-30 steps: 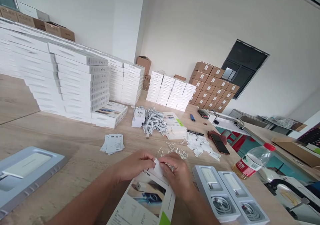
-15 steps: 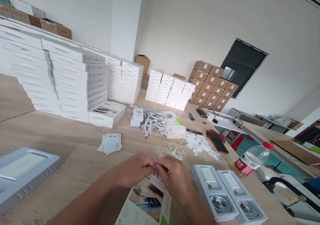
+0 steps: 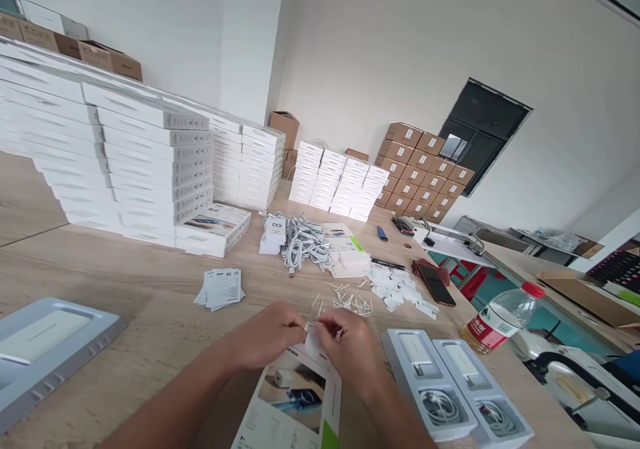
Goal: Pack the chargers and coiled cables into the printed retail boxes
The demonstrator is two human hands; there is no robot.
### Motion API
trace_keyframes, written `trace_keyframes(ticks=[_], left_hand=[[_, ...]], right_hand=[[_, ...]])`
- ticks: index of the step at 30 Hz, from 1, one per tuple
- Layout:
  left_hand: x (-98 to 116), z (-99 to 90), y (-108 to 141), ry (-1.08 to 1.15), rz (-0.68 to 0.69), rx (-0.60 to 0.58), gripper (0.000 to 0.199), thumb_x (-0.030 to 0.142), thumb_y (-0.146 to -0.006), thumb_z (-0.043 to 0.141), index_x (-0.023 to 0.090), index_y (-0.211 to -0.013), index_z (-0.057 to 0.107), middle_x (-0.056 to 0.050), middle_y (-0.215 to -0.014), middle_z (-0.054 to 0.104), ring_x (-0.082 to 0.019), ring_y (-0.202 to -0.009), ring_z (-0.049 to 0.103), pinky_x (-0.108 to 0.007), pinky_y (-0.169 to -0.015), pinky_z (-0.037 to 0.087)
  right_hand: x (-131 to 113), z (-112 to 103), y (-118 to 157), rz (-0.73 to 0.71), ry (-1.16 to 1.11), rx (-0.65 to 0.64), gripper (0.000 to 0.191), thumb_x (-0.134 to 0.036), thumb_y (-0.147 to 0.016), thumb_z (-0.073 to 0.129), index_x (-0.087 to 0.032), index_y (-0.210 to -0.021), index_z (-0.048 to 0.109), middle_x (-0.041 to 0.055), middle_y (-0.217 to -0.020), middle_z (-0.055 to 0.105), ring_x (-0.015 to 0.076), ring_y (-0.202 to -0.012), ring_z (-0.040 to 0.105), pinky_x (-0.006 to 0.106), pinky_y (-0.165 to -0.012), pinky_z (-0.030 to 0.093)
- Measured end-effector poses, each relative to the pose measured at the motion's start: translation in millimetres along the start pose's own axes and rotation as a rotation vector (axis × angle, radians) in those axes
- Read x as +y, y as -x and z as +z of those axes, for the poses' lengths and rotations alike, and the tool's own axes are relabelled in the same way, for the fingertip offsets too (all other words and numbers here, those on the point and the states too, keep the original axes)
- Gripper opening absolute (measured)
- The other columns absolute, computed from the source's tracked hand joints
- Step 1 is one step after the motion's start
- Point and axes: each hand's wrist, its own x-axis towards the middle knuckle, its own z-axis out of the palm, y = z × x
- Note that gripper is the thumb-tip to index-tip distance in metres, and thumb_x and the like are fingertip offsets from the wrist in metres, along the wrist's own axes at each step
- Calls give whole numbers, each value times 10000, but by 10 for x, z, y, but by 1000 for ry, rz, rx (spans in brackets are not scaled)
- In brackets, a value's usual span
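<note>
Two bare hands meet at the lower centre of the frame: the left hand (image 3: 270, 337) and right hand (image 3: 353, 342) each narrow to a fingertip pinch on a small, thin white slip (image 3: 313, 342), probably to control it from both sides. Just below lies a flat white printed cardboard box (image 3: 267, 419), presumably kept close for reach; its dark heading is partly covered and unreadable, above a phone photograph and green corner. At lower right, two pale grey-blue moulded trays (image 3: 397, 356) seem shaped to keep coiled cables in place. Beyond, a clear red-capped plastic bottle (image 3: 505, 316) carries a red label with illegible white characters; left of centre, white rectangular cards (image 3: 225, 288) bear print too fine to read.
</note>
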Motion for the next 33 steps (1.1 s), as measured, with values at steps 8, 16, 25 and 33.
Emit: trace_keyframes(ticks=[8,16,25,33], left_hand=[[-7,56,-17,-62,-15,28,304,280,-741,461,213,-517,266,40,-550,229,-129,-536,231,-286,-510,193],[-17,-85,15,56,-172,36,267,350,-721,539,192,-511,491,33,-516,358,-140,-533,343,-280,-514,197],[-41,-121,2,134,-156,43,258,353,-750,564,161,-591,630,27,-548,440,-143,-563,397,-268,-545,244],[24,-123,9,161,-74,8,294,355,-795,560,168,-569,578,39,-555,412,-125,-552,360,-261,-537,241]], right_hand=[[-169,130,16,-70,150,14,208,-132,-788,530,-222,-646,653,6,-628,633,134,-549,549,242,-528,346],[307,-171,-89,184,256,81,227,-141,-771,518,-228,-590,624,-18,-531,610,146,-487,515,243,-490,343],[306,-118,-49,157,102,25,186,-227,-888,558,-228,-956,731,54,-900,742,218,-803,672,301,-675,481],[-24,0,-27,115,-200,-36,168,-145,-826,586,-236,-803,725,13,-841,713,184,-829,645,290,-763,492]])
